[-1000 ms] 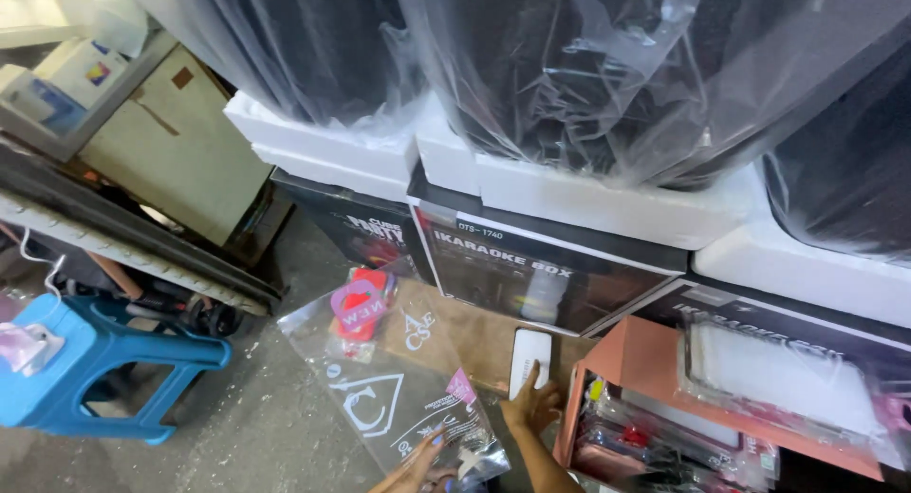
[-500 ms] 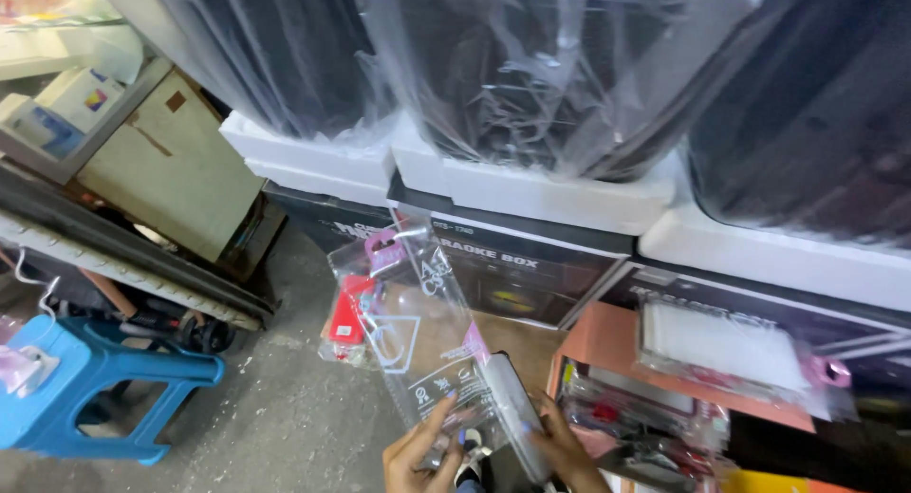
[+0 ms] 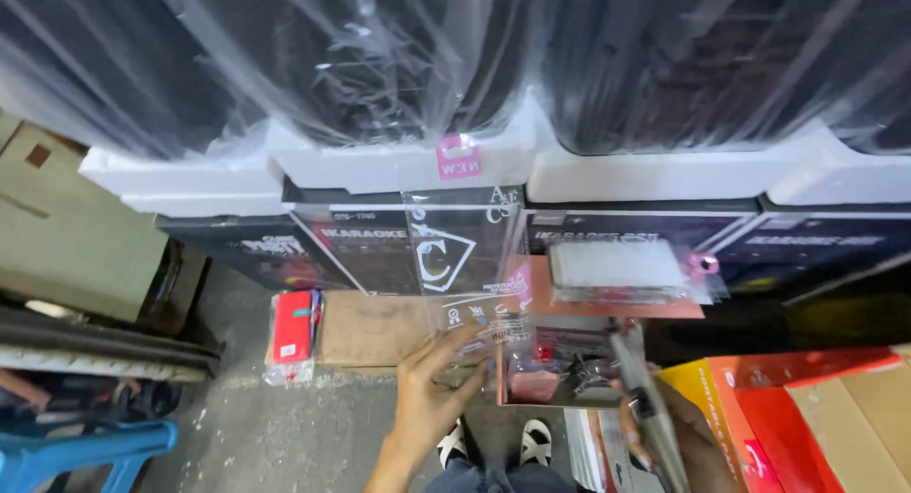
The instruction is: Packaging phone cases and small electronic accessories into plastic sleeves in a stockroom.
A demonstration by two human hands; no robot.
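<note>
Big black things wrapped in plastic stand along the back, over dark boxes. Left hand [image 3: 432, 393] grips a clear plastic bag [image 3: 465, 265], held up in front of the boxes. Right hand [image 3: 678, 446] clasps a thin grey thing [image 3: 650, 408] by an orange box [image 3: 807, 408].

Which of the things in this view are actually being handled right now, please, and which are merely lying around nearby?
In hand:
left hand holding up a clear printed plastic bag
right hand gripping a slim grey item
open box of packets just beyond both hands

Lying about:
red packet on the floor
flat cardboard piece
blue stool
orange carton
wrapped black cases
</note>
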